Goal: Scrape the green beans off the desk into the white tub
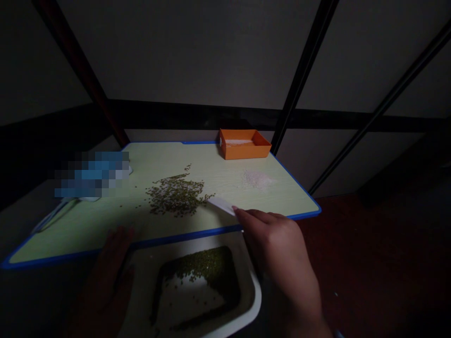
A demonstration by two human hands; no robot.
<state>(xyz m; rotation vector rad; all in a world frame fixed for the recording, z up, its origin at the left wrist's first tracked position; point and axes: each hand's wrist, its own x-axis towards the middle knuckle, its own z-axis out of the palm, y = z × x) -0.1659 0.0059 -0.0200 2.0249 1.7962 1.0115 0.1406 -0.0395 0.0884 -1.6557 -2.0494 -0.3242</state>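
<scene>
My right hand (273, 234) pinches a thin white strip, like a piece of card (221, 205), between thumb and fingers. Its far end touches the right edge of a spread pile of small green beans mixed with white grains (176, 195) on the light green table (211, 164). Below the table's near edge is a white tray (255, 295) with many green beans banked along its far and right sides. My left hand (112, 272) is in deep shadow at the tray's left side, fingers stretched towards the table edge and thumb apart. Whether it touches the tray is hard to see.
An orange open box (246, 150) with white grains inside stands at the table's far right. In front of it lies a small heap of white grains (259, 179). A blurred-out blue and white object (98, 173) with a cable sits at left. Wall panels rise behind.
</scene>
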